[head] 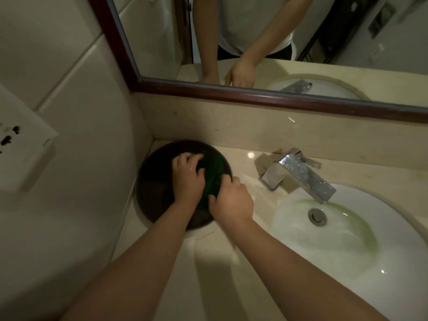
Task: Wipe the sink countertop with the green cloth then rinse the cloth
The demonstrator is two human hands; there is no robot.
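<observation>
The green cloth [214,179] lies bunched inside a dark round basin [152,181] that stands in the back left corner of the beige countertop [208,262]. My left hand [187,179] presses on the cloth's left side with its fingers curled into it. My right hand [231,200] grips the cloth's near right part. Much of the cloth is hidden under both hands. The white sink bowl [370,262] lies to the right, with a greenish stain around its drain [317,216].
A chrome faucet [298,174] stands behind the sink, its spout over the bowl. A framed mirror [254,93] runs along the back wall above a low backsplash. A white socket box [20,144] juts from the tiled left wall.
</observation>
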